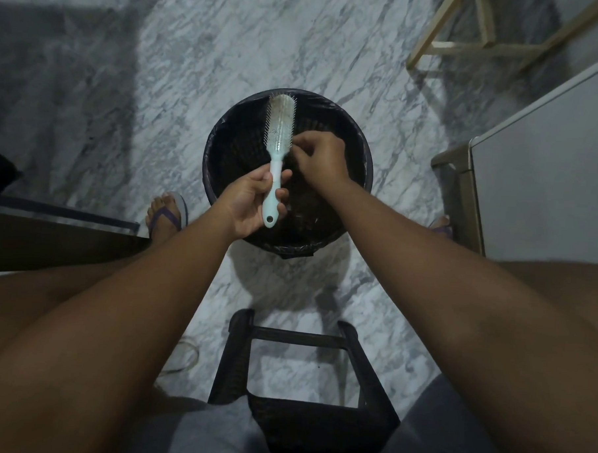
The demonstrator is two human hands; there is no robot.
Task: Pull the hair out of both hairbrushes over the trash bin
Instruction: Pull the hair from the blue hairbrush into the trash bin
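A grey-veined white marble floor (181, 67) fills most of the head view. A pale cabinet side (550, 175) stands at the right edge, and a light wooden frame (470, 45) rests on the floor at upper right. A dark woven stool (304, 397) sits under the person, between the bare legs, and a foot in a purple-strapped flip-flop (166, 217) is planted to the left of the bin.

The round black woven trash bin (225, 147), lined with a dark bag, stands on the floor just ahead of the stool. Both hands are held over its opening.

The left hand (254, 203) has its grip closed around the handle of a pale mint plastic hairbrush (279, 133), which points up and away with its bristled head over the far half of the bin. Greyish hair and lint cling among the bristles.

The right hand (323, 159) sits just beside the lower right edge of the brush head, fingers pinched together at the bristles; whether hair is caught in that grip cannot be told.
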